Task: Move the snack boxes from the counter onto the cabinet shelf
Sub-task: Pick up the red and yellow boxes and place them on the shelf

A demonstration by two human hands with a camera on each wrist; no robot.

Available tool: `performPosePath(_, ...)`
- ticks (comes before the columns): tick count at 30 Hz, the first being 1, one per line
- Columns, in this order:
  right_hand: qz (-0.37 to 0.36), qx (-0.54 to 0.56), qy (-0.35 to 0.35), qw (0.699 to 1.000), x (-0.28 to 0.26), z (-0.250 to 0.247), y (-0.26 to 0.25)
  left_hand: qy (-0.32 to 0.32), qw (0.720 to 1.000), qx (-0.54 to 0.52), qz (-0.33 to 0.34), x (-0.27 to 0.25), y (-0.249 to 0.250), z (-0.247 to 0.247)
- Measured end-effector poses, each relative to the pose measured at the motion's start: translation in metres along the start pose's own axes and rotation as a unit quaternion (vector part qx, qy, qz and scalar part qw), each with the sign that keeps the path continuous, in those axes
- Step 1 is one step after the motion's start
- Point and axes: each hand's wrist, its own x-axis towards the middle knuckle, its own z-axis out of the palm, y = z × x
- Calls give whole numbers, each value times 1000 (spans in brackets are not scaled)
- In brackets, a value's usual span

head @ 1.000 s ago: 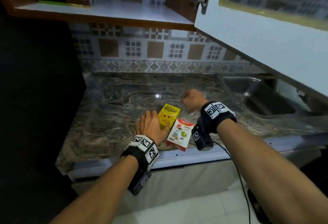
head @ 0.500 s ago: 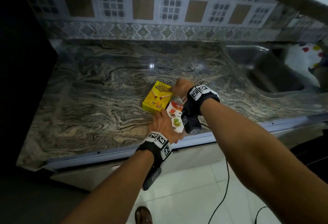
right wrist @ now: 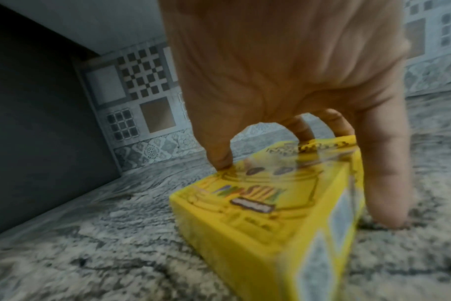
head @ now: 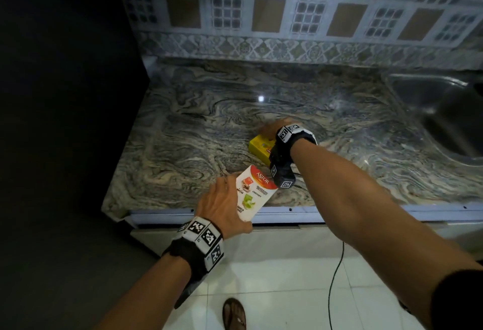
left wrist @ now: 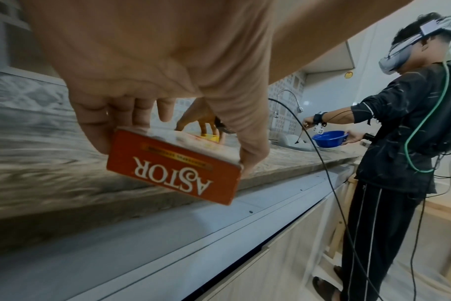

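Two flat rectangular cardboard snack boxes are in view. The white-and-red cardboard box printed ASTOR (head: 254, 194) is clamped in the left hand (head: 222, 208), fingers on its far long edge and thumb on the near one, tilted and lifted clear over the near edge of the swirled grey-and-cream marble tabletop (head: 198, 144). Its red end panel (left wrist: 173, 167) faces the left wrist camera. The glossy yellow cardboard box (head: 260, 147) lies further back and to the right on the tabletop, with the right hand (head: 271, 130) arched over it: thumb tip on its top face, fingers (right wrist: 384, 183) curled down its right side to the stone. One steel sink basin (head: 441, 110) is set at the right. Patterned square tiles (head: 269, 16) line the far wall.
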Motion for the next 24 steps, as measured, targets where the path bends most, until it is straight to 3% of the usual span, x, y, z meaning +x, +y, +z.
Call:
performPosePath(6, 86, 57, 70, 992, -30, -7, -25, 44, 996, -14, -80, -29, -30, -15)
performPosePath(10, 69, 127, 117, 983, -72, -28, -43, 103, 986, -54, -119, -45, -36, -48)
performPosePath(15, -21, 219, 159, 962, -152, -84, -68, 177, 971, -93, -129, -67, -29, -117)
performPosePath(19, -96, 209, 211, 950, -224, -131, -83, 256, 953, -113, -118, -90, -18, -181)
performPosePath(24, -187, 271, 307, 893, -304, -192, -95, 373, 912, -156, -65, -106, 0, -265)
